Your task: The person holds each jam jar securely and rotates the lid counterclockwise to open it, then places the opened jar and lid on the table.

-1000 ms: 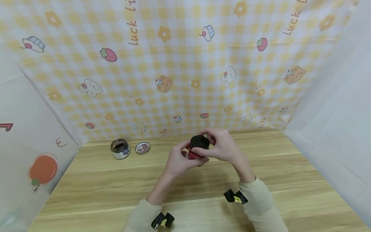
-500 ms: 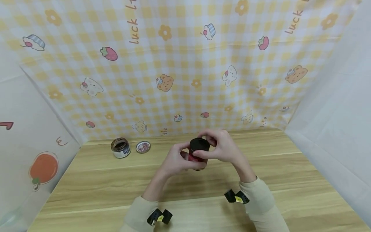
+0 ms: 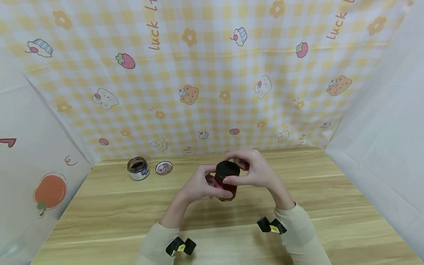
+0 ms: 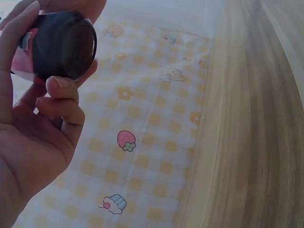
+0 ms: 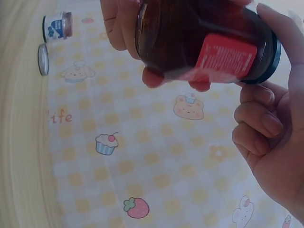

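In the head view a dark glass jar (image 3: 230, 190) with a black lid (image 3: 228, 168) is held up above the wooden table. My left hand (image 3: 198, 187) grips the jar's body, thumb across its near side. Thumb and fingers of my right hand (image 3: 256, 172) are curled round the lid. A red label (image 5: 228, 57) on the jar shows in the right wrist view. The left wrist view shows the jar's bottom end (image 4: 78, 50), with my left fingers bent around the glass. Part of the jar's far side is hidden by the hands.
Toward the back left of the table (image 3: 132, 209) stands an uncovered glass jar (image 3: 138, 170) with dark residue inside and a white-blue label. A round metal lid (image 3: 163, 168) lies beside it. A yellow checked cloth (image 3: 212, 66) hangs behind the table.
The jar and both hands have come slightly nearer to me. More of the jar's side and bottom edge now shows below the lid. My left forearm has shifted a little left.
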`<state>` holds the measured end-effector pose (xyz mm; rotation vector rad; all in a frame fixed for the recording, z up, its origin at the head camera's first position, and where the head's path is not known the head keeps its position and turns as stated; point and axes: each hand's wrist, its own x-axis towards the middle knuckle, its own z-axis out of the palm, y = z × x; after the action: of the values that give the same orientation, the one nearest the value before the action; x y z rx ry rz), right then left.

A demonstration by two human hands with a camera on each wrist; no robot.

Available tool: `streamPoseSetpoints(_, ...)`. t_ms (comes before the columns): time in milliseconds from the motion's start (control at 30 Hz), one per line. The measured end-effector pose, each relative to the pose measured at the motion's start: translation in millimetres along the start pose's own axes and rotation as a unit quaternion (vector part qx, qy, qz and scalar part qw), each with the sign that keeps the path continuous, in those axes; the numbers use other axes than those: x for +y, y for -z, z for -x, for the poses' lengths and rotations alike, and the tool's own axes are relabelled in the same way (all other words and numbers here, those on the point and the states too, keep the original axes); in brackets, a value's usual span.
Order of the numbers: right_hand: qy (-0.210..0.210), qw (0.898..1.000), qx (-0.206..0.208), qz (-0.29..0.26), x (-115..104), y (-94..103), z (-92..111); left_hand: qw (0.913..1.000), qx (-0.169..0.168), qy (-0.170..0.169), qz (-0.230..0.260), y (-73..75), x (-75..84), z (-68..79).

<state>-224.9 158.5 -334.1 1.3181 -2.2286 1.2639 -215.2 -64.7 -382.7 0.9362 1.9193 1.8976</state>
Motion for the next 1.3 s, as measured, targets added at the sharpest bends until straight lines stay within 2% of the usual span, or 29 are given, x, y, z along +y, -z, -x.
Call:
streamPoseSetpoints(100,-0.004,1.000,-0.011,-0.013,-1.1,0.9,1.0,0.9994,-0.024,-0.024,0.012,1.2,-0.8,0.0)
streamPoseSetpoints(300,0.018,0.997,-0.041,-0.060,-3.4,2.4,1.8,0.9952,-0.072,-0.063,0.021,3.9,-3.0,0.2)
streamPoseSetpoints(567,0.030,0.990,-0.082,-0.113,-10.8,2.3,0.9,0.9855,-0.137,-0.091,0.040,5.9,-3.3,-1.0)
streamPoseSetpoints(933,0.054,0.983,-0.114,-0.131,-16.2,0.8,0.1,0.9666,-0.211,-0.112,0.093,5.5,-3.6,-0.7)
streamPoseSetpoints(1300,0.113,0.968,-0.160,-0.159,-14.9,-0.9,-4.3,0.9406,-0.274,-0.151,0.131,2.0,-5.9,-4.3)
